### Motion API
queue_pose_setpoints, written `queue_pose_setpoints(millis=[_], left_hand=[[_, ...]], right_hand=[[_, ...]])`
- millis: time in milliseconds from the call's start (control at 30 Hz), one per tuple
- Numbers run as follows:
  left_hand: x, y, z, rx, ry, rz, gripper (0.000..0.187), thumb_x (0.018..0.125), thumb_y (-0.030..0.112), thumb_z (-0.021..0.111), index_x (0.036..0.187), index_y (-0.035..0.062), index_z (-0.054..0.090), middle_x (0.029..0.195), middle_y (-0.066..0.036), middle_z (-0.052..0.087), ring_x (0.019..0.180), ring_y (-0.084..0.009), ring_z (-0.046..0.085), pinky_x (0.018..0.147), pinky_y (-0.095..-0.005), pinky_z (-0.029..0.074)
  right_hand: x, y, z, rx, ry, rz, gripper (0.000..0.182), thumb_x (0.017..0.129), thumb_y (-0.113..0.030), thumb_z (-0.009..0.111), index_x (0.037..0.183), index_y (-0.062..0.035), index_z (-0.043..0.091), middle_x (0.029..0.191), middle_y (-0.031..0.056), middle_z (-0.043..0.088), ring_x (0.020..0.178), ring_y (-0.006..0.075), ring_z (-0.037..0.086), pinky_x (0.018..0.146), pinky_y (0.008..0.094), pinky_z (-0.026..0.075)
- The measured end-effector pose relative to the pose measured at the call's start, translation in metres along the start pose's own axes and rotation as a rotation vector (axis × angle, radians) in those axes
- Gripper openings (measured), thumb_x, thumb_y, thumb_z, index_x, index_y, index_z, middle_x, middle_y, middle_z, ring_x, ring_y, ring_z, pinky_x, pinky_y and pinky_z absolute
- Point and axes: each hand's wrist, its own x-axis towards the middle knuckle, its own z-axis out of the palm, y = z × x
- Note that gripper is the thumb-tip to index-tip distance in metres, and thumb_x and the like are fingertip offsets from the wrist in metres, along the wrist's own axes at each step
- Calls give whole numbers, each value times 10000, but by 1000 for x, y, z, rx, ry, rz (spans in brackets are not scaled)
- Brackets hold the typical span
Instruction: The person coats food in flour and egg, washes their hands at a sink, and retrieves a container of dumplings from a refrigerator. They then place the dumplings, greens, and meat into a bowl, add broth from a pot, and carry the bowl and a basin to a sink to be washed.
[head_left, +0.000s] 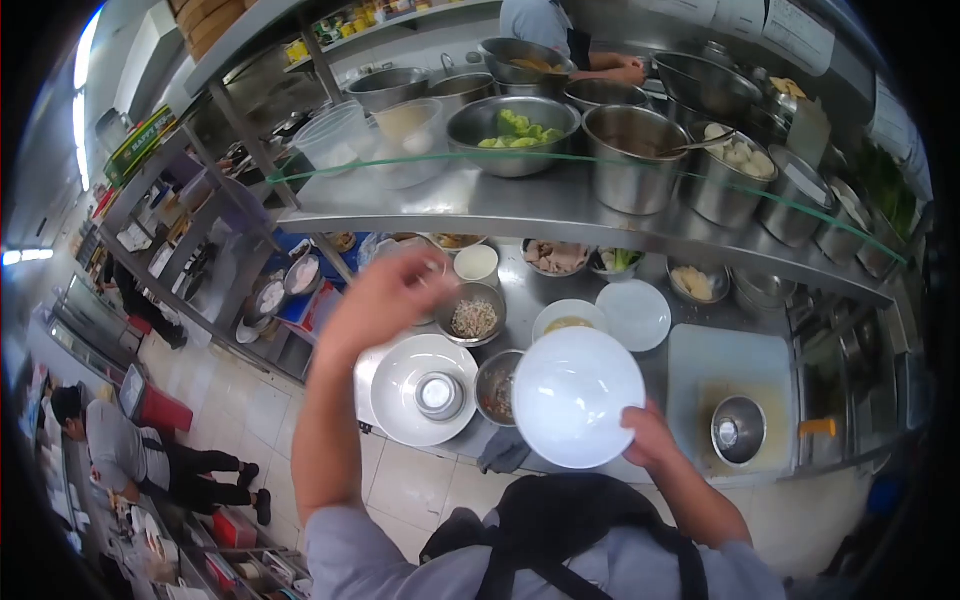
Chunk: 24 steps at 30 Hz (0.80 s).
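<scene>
My right hand (650,437) grips the rim of a glossy white bowl (580,385), held in front of me over the counter's near edge. My left hand (400,295) is raised over the left part of the counter, smeared by motion, and I cannot tell whether anything is in its fingers. Just beyond its fingertips is a metal bowl of chopped pale food (473,319). Below that hand, a wide white plate (412,425) carries a small metal bowl (440,396). Another metal bowl (494,385), partly hidden by the white bowl, has bits of food in it.
A steel shelf (420,215) crosses at head height, bearing a bowl of green vegetables (513,138) and a deep pot (635,160). At right lies a cutting board (730,350) with a metal bowl (738,430). One person (125,445) stands at far left, another (540,30) behind the shelf.
</scene>
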Motion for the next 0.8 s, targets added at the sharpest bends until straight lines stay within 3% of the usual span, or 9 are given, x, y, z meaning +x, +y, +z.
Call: queue_pose_setpoints(millis=[133,300,367,500,600,633,700,767,800], left_hand=[[14,-2,-27,-356,177,88,270,886,214,631,1056,5,620,852,-54,664,727,-99,606,594,-230,471],[1,-58,66,-529,-404,-71,217,915,147,595,1089,17,605,920,-74,670,764,-117,627,627,-245,500],[-15,-71,130,-443,-674,-170,177,907,145,616,1051,42,626,893,-38,664,766,-114,622,637,-242,497],[-40,-117,241,73,-1050,-34,335,884,361,598,993,50,658,886,-140,667,831,-254,638,765,-369,490],[-61,-152,289,374,-903,17,358,833,410,605,925,71,674,924,-155,667,883,-326,637,780,-430,493],[-69,-172,299,346,-797,31,331,816,385,601,914,77,673,923,-164,666,887,-351,639,770,-462,496],[-73,-170,299,377,-745,66,300,808,352,563,903,91,676,887,-175,666,874,-369,639,765,-482,496],[-80,-152,289,341,-681,12,322,792,387,573,887,96,670,875,-161,669,862,-354,643,752,-473,498],[-85,-147,286,327,-666,4,320,786,395,580,874,100,666,865,-153,670,856,-348,645,746,-470,497]], right_hand=[[-49,-1,-28,121,164,-48,688,678,61,427,1362,15,379,1246,188,533,1145,322,555,971,421,473],[-93,-2,-52,79,502,-204,712,639,16,449,1347,41,376,1207,192,555,1094,330,582,947,425,481],[-95,-7,-58,69,545,-250,702,645,17,449,1344,41,379,1199,186,561,1094,321,582,947,421,481],[-76,-55,-121,-72,507,-285,646,738,17,484,1373,3,367,1189,156,561,1055,268,589,897,366,498],[-77,-130,-131,-353,613,-272,626,827,-142,582,1401,-51,346,1135,129,574,954,250,617,819,380,526],[-47,-133,-212,-356,570,-325,556,808,-113,549,1336,-38,390,1068,104,570,881,228,619,750,412,552],[-25,-166,-281,-401,629,-268,522,866,-158,547,1359,-89,390,1098,52,571,977,193,579,786,405,534],[7,-183,-331,-375,445,-324,440,868,-139,547,1296,-85,466,1098,67,582,930,193,602,749,383,549],[27,-186,-388,-358,495,-178,378,863,-125,540,1234,-54,510,1065,91,597,893,229,619,743,424,558]])
